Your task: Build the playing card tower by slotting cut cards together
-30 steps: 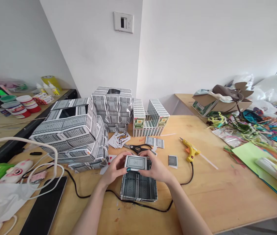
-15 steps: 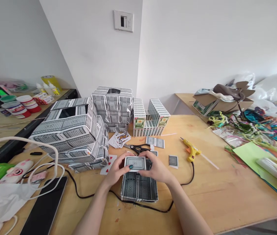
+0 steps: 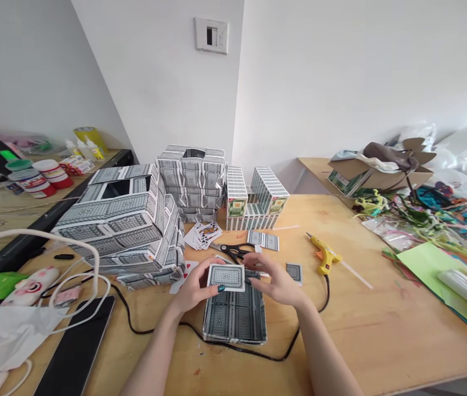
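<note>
in the head view, i watch the person's left hand (image 3: 194,286) holding a flat, white-bordered playing card with a grey patterned back (image 3: 225,275) above the far end of an open rectangular box made of grey-backed cards (image 3: 235,322). its grip is narrow, the green-nailed thumb lying over the card's lower edge. the right hand (image 3: 269,279) has a wide grip, thumb and fingers parted, at the box's far right corner; its thumb is just beside the card's right edge, and i cannot tell whether they touch.

the box sits on a pale wooden desk (image 3: 377,330), with a thin black cable (image 3: 253,350) passing its near edge and reaching a yellow plastic glue gun (image 3: 327,257) on the right. beyond the hands lie black-handled scissors (image 3: 233,251) and some overlapping, face-up white playing cards (image 3: 205,234). to the left stands a bulky grey-patterned stack of card-covered boxes (image 3: 109,225).
</note>
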Action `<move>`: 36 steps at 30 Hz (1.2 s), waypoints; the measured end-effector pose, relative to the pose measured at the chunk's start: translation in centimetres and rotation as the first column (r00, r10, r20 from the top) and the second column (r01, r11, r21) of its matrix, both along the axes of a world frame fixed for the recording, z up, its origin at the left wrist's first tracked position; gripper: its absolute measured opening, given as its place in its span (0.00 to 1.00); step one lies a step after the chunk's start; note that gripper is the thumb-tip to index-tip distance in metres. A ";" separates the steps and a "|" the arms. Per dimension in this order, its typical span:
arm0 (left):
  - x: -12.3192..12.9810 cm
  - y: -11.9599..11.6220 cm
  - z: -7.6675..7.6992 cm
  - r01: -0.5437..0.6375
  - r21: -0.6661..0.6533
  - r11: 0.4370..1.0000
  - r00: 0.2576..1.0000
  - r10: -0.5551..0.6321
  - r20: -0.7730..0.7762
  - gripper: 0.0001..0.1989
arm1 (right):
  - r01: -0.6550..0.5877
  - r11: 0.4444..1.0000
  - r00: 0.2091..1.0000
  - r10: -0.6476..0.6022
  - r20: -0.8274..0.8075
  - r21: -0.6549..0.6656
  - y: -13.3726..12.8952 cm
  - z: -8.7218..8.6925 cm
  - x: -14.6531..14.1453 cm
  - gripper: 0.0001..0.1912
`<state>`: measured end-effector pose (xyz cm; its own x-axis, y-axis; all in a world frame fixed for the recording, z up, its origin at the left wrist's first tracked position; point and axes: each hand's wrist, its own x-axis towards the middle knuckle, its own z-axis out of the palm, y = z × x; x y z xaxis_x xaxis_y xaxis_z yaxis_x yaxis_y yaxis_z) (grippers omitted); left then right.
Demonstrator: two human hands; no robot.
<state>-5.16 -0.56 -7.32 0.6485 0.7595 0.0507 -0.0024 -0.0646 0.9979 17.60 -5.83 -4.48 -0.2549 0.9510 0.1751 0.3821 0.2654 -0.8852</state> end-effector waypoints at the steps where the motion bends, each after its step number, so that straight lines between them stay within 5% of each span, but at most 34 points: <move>1: 0.0 0.0 -0.1 -0.002 0.005 1.000 1.000 0.002 -0.003 0.24 | 0.013 1.000 0.999 -0.013 0.030 -0.006 0.1 0.0 0.5 0.17; 13: 0.2 -0.2 -0.1 -0.075 0.059 0.995 0.997 0.076 -0.019 0.21 | 0.353 0.933 0.929 -0.339 0.149 -0.074 0.6 -1.4 0.7 0.13; 36: 2.0 -0.8 0.0 -0.318 -0.149 0.936 0.947 0.321 -0.007 0.20 | 0.413 0.911 0.906 -0.409 0.104 -0.012 1.0 -2.0 0.8 0.11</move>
